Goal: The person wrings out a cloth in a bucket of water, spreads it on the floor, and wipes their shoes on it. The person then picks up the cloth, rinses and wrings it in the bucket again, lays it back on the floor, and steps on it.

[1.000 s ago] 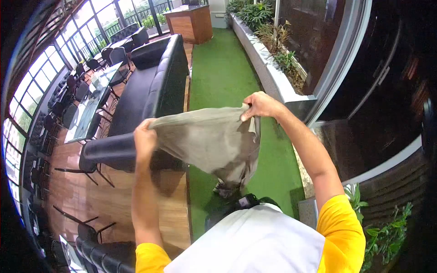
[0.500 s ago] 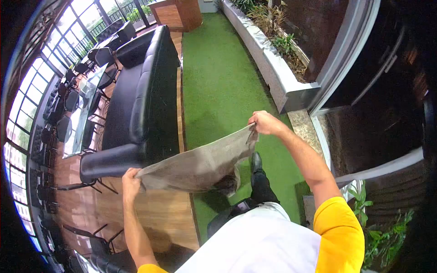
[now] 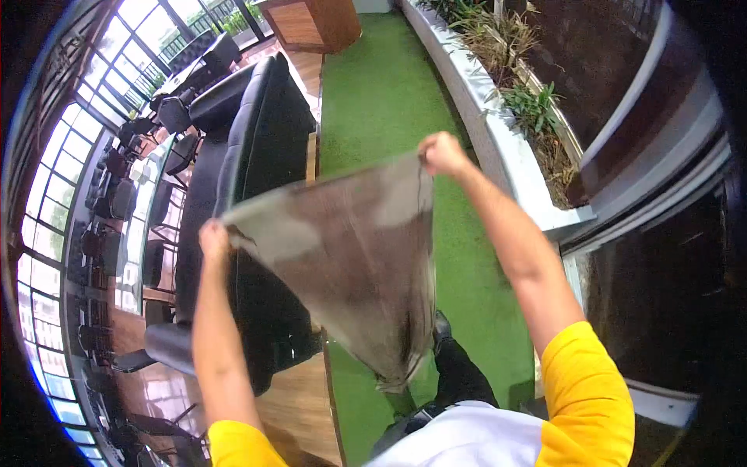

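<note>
Stretching from left hand (image 3: pixel 214 238) to right hand (image 3: pixel 443 153), a cloth (image 3: pixel 358 249) is gripped by both, tapering below them

The one camera sits on the person's head. It looks forward and down, over the shirt (image 3: pixel 467 436) at the near edge. The left hand (image 3: pixel 214 240), right hand (image 3: pixel 443 154) and cloth (image 3: pixel 350 241) are close to it. It sees far along the green floor (image 3: pixel 389 93), with windows (image 3: pixel 47 187) on the left and a planter (image 3: pixel 506 148) on the right.
</note>
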